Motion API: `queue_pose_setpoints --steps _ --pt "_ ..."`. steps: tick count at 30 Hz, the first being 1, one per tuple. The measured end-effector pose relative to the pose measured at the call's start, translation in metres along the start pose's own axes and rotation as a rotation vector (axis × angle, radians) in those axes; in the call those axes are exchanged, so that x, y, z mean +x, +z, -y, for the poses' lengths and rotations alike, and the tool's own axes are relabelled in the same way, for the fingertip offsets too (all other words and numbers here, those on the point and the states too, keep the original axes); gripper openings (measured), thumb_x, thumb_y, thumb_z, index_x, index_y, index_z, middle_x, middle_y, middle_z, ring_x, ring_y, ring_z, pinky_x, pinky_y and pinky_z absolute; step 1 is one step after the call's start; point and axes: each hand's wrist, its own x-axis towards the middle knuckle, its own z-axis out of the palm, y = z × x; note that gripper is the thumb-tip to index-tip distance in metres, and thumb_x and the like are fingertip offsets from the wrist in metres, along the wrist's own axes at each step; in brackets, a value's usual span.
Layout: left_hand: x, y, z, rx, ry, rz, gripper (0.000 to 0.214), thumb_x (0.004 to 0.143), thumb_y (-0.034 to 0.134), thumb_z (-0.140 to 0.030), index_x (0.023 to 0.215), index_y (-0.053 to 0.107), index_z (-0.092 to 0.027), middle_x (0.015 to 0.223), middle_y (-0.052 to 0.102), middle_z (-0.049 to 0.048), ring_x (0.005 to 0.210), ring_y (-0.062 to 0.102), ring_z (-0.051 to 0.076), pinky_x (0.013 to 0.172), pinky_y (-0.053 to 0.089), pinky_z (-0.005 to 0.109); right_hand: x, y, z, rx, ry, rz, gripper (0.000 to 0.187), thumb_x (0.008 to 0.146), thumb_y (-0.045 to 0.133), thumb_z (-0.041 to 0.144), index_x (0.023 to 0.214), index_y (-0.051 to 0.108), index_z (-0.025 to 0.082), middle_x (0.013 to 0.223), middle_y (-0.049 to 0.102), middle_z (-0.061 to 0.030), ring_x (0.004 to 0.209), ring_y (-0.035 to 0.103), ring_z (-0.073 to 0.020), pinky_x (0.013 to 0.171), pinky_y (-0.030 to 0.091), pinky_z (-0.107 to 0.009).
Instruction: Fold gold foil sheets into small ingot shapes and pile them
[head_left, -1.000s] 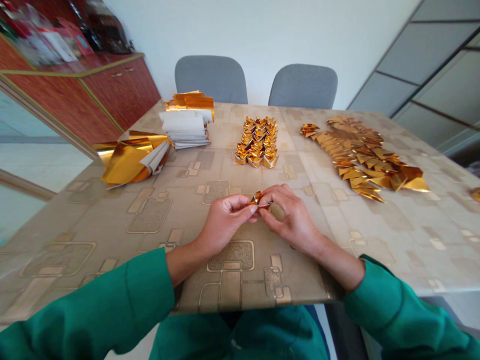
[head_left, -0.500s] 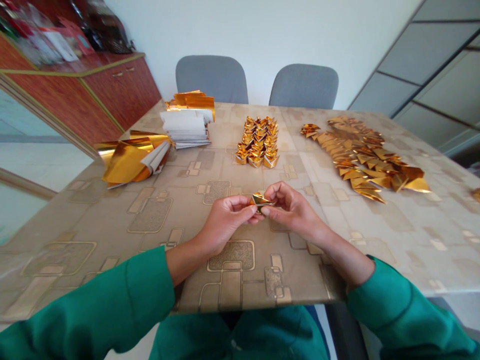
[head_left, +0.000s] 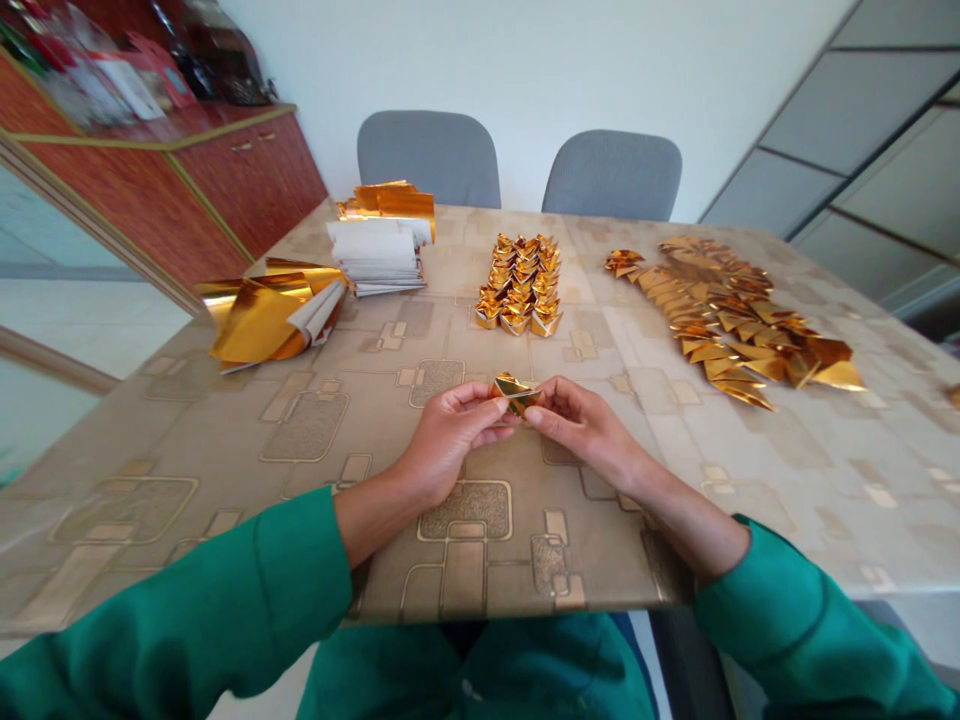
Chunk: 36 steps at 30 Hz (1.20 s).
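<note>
Patterned table cover [head_left: 187, 440] under everything: gold foil sheets [head_left: 262, 325] and white paper stack [head_left: 379, 258] far side left, block of folded gold pieces [head_left: 517, 285] ahead, flat gold triangles [head_left: 731, 320] right. Left hand [head_left: 446, 440] and right hand [head_left: 585, 430] curled, fingertips pinching small folded gold foil piece [head_left: 514, 393] between them, just above table.

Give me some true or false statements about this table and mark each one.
The left hand and right hand hold a small folded gold foil piece between them. True.

The folded gold pieces mid-table sit in a basket. False: the cluster of folded gold pieces stands directly on the patterned table.

A stack of white paper sheets lies left of that cluster. True.

The left sleeve is red. False: the left sleeve is green.

Two grey chairs stand beyond the far table edge. True.
</note>
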Motion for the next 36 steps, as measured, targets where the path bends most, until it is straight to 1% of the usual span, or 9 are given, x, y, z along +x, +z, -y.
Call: queue_pose_setpoints --steps 3,7,15,18,22,26,29,33,36 --pt "-0.0003 0.0014 -0.0004 -0.029 0.017 -0.006 0.022 0.068 0.081 -0.026 0.077 0.065 -0.015 0.081 0.07 0.0004 0.073 0.067 0.012 0.069 0.056 0.026 -0.0015 0.0049 0.0 -0.072 -0.007 -0.028 0.029 0.085 0.064 0.045 0.076 0.053 0.019 0.067 0.051 0.0029 0.06 0.043 -0.0106 0.054 0.033 -0.024" --pt "0.0 0.0034 0.0006 -0.009 -0.018 0.0 0.02 0.068 0.08 -0.025 0.077 0.067 -0.013 0.077 0.068 0.001 0.068 0.064 0.01 0.069 0.055 0.026 -0.0022 0.0081 -0.0018 -0.085 -0.06 -0.049 0.031 0.087 0.06 0.042 0.069 0.05 0.02 0.063 0.047 0.0036 0.058 0.04 -0.0104 0.053 0.031 -0.025" --pt "0.0005 0.0018 0.0006 0.036 0.013 0.045 0.02 0.069 0.081 -0.027 0.078 0.07 -0.013 0.075 0.07 0.0016 0.065 0.064 0.01 0.068 0.054 0.024 -0.0019 0.0043 -0.0033 -0.04 -0.062 -0.01 0.034 0.09 0.056 0.051 0.076 0.053 0.02 0.066 0.05 0.0024 0.06 0.042 -0.0114 0.054 0.033 -0.025" --pt "-0.0001 0.0007 0.0023 0.076 0.008 0.092 0.019 0.071 0.081 -0.029 0.079 0.072 -0.014 0.075 0.071 0.0018 0.065 0.064 0.01 0.067 0.053 0.022 -0.0017 0.0037 -0.0035 -0.021 -0.088 -0.042 0.034 0.089 0.057 0.05 0.076 0.055 0.019 0.068 0.055 0.001 0.063 0.046 -0.0123 0.057 0.036 -0.026" --pt "0.0002 0.0 0.003 0.046 -0.039 0.121 0.02 0.072 0.08 -0.028 0.082 0.072 -0.014 0.08 0.073 0.0038 0.069 0.066 0.011 0.07 0.053 0.023 -0.0002 0.0025 -0.0058 -0.003 -0.091 -0.08 0.036 0.088 0.06 0.051 0.074 0.056 0.019 0.068 0.055 0.001 0.063 0.046 -0.0122 0.058 0.037 -0.026" --pt "0.0004 0.0009 0.0016 -0.043 -0.069 0.114 0.023 0.072 0.081 -0.027 0.089 0.071 -0.014 0.086 0.074 0.0045 0.074 0.068 0.011 0.074 0.054 0.024 0.0021 0.0017 -0.0075 0.045 -0.078 -0.09 0.037 0.086 0.061 0.054 0.074 0.055 0.019 0.069 0.054 0.0015 0.063 0.046 -0.012 0.058 0.038 -0.025" --pt "0.001 0.0009 0.0015 -0.087 -0.056 0.089 0.024 0.067 0.084 -0.022 0.083 0.068 -0.014 0.081 0.073 0.0021 0.071 0.068 0.011 0.074 0.055 0.025 0.0021 0.0033 -0.0071 0.038 -0.084 -0.09 0.037 0.087 0.059 0.055 0.076 0.054 0.02 0.07 0.054 0.0018 0.064 0.046 -0.0123 0.059 0.038 -0.025" --pt "0.0023 -0.0001 0.0025 -0.03 -0.003 0.048 0.024 0.064 0.085 -0.022 0.076 0.067 -0.013 0.073 0.07 -0.0001 0.064 0.066 0.009 0.067 0.053 0.022 -0.0006 0.0069 -0.005 -0.013 -0.082 -0.049 0.034 0.089 0.057 0.053 0.076 0.051 0.021 0.065 0.048 0.0034 0.058 0.042 -0.0117 0.053 0.033 -0.025" --pt "0.0023 0.0 0.0027 0.01 -0.003 0.037 0.025 0.063 0.086 -0.022 0.074 0.066 -0.012 0.069 0.069 -0.0004 0.061 0.065 0.009 0.065 0.052 0.022 -0.0021 0.0086 -0.0037 -0.062 -0.112 -0.096 0.034 0.089 0.059 0.05 0.072 0.049 0.021 0.062 0.046 0.0039 0.057 0.04 -0.0116 0.052 0.031 -0.025"
